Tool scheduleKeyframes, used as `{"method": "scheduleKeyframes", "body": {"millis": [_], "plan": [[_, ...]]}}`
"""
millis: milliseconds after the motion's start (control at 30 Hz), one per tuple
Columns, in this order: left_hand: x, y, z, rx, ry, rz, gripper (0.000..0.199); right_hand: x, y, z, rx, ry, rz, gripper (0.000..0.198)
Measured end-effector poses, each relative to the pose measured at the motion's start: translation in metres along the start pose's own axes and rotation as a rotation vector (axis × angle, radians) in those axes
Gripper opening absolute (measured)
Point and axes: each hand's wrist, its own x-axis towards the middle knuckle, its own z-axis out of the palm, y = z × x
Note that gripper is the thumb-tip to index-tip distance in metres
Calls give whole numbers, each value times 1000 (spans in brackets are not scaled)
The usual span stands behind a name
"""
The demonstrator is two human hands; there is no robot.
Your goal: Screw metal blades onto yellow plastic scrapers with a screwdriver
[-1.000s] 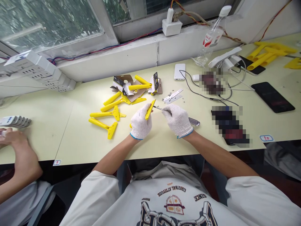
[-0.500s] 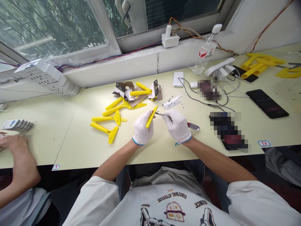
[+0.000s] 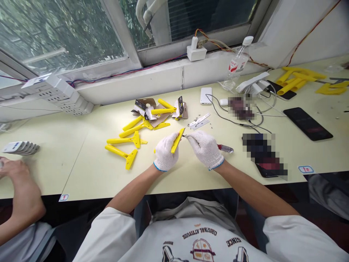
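My left hand (image 3: 167, 152), in a white knit glove, is closed around a yellow scraper (image 3: 178, 141), its flat head tilted up on the right. My right hand (image 3: 204, 147), gloved the same way, grips a screwdriver (image 3: 225, 148); the red and clear handle end shows behind the palm. From the pinched fingertips a thin dark shaft points at the scraper's head. Whether it touches a screw is too small to tell. Left of my hands lie several yellow scrapers (image 3: 131, 158). Beyond them, metal blade strips (image 3: 200, 121) lie among small screws.
Opened cardboard packaging (image 3: 143, 108) lies at the back. To the right are a power bank (image 3: 206, 96), cables, a phone (image 3: 308, 123), a plastic bottle (image 3: 236, 67) and yellow handles (image 3: 296, 82). Another person's arm (image 3: 23, 191) rests at far left beside stacked white pieces (image 3: 20, 147).
My right hand has moved slightly closer to the scraper, so less of the screwdriver's shaft shows. The scraper's head has shifted slightly right. The camera view has tipped up a little.
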Motion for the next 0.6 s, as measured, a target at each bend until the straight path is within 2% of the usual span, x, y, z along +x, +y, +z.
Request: {"method": "scheduleKeyframes", "body": {"millis": [267,400,600], "plan": [[-1,4,0,14,-44,-13,42,-4,5,6,46,89,43,8],[1,7,-2,14,-46,-7,43,-2,5,4,37,102,15,4],[2,5,-3,7,-30,-1,40,2,0,-3,42,23,-22,20]]}}
